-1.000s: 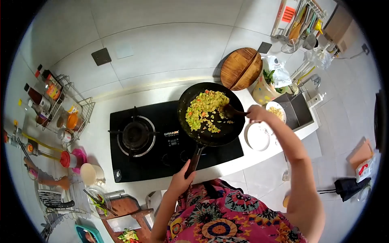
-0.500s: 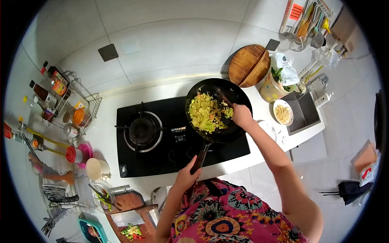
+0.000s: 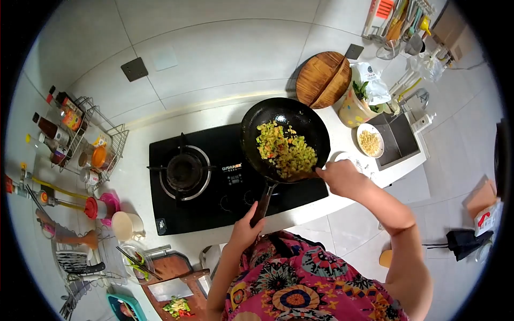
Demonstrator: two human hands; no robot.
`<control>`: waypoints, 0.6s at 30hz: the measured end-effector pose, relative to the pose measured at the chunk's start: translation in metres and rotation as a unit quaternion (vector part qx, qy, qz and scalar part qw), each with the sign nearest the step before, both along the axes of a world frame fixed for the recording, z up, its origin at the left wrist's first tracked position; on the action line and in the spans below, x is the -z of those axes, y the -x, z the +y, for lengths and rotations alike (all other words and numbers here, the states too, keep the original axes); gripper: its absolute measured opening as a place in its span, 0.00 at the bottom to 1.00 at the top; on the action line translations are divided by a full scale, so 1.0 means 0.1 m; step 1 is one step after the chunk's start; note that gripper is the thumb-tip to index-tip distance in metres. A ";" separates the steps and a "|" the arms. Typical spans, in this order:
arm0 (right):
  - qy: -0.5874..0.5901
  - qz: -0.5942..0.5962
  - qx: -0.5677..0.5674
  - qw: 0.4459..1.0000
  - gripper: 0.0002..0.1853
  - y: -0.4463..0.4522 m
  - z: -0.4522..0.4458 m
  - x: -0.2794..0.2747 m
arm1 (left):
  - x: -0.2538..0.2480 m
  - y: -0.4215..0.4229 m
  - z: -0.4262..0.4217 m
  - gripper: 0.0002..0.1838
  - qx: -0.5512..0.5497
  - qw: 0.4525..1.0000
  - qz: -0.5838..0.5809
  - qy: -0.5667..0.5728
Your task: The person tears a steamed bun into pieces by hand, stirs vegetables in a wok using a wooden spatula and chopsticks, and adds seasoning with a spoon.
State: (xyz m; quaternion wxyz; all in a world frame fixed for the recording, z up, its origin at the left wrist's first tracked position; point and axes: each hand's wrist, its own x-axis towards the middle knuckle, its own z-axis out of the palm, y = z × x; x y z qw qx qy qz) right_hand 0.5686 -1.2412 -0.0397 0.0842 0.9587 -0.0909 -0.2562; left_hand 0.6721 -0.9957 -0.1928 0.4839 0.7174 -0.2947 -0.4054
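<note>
A black wok (image 3: 285, 111) stands over the right side of the black gas stove (image 3: 160, 214), holding chopped green, yellow and orange food (image 3: 292, 154). My left hand (image 3: 246, 230) is closed around the wok's handle (image 3: 262, 203), below the pan. At the wok's lower right rim, my right hand (image 3: 342, 175) grips a dark spatula, whose handle end is mostly covered by the fingers and whose head lies low in the food. A white plate (image 3: 345, 156) is partly hidden behind my right hand, and a bowl of pale shreds (image 3: 369, 143) sits beyond it.
A round wooden lid (image 3: 321, 80) leans on the wall beside a spotted container (image 3: 353, 111) and the sink (image 3: 399, 140). On the left are a bottle rack (image 3: 110, 144), a cream mug (image 3: 126, 226) and a cutting board (image 3: 167, 265) with chopped vegetables and a cleaver.
My right hand has moved from the wok's right side, over the pan, to its lower right rim. The food has been spread toward the lower right. My left hand stays on the handle.
</note>
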 end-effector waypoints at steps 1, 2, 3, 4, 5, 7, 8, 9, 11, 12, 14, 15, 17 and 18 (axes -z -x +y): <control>0.006 -0.037 0.037 0.999 0.06 -0.05 -0.04 0.26 | 0.05 0.01 0.00 0.31 0.001 1.000 -0.008 0.006; -0.008 -0.072 0.065 0.995 0.07 -0.13 -0.16 0.50 | 0.08 0.01 0.01 0.31 0.002 1.000 -0.016 0.013; 0.015 -0.119 0.097 0.988 0.08 -0.20 -0.29 0.69 | 0.06 0.01 0.02 0.31 0.008 1.000 -0.013 0.003; 0.039 -0.165 0.123 0.978 0.10 -0.29 -0.42 0.84 | 0.04 0.01 0.01 0.31 0.009 1.000 -0.008 -0.004; 0.035 -0.190 0.139 0.971 0.13 -0.39 -0.56 0.95 | 0.01 0.01 0.00 0.31 0.005 1.000 -0.004 -0.011; 0.019 -0.241 0.180 0.954 0.20 -0.50 -0.68 1.12 | -0.05 0.00 0.00 0.31 0.009 0.999 0.029 -0.038; 0.019 -0.217 0.147 0.965 0.18 -0.52 -0.64 1.13 | -0.09 0.00 -0.01 0.31 0.013 0.998 0.045 -0.052; 0.020 -0.192 0.113 0.975 0.17 -0.55 -0.59 1.14 | -0.13 0.01 -0.01 0.31 0.013 0.997 0.049 -0.055; 0.047 -0.159 0.018 0.986 0.16 -0.49 -0.49 1.07 | -0.20 0.00 -0.02 0.31 0.011 0.996 0.059 -0.059; 0.047 -0.136 -0.010 0.989 0.15 -0.40 -0.45 0.88 | -0.15 -0.01 -0.02 0.31 0.007 0.998 0.044 -0.044; 0.046 -0.085 -0.065 0.993 0.14 -0.18 -0.35 0.40 | 0.03 0.02 -0.01 0.31 0.002 1.000 0.018 -0.016; 0.059 -0.068 -0.048 0.995 0.17 -0.07 -0.28 0.18 | 0.01 0.02 -0.01 0.31 0.004 1.000 0.016 -0.017; 0.068 -0.008 -0.030 0.997 0.21 0.05 -0.22 -0.07 | -0.05 0.01 -0.02 0.31 0.004 1.000 0.008 -0.017; 0.063 0.037 -0.026 0.997 0.21 0.08 -0.21 -0.13 | -0.03 0.00 -0.01 0.31 0.005 1.000 0.002 -0.016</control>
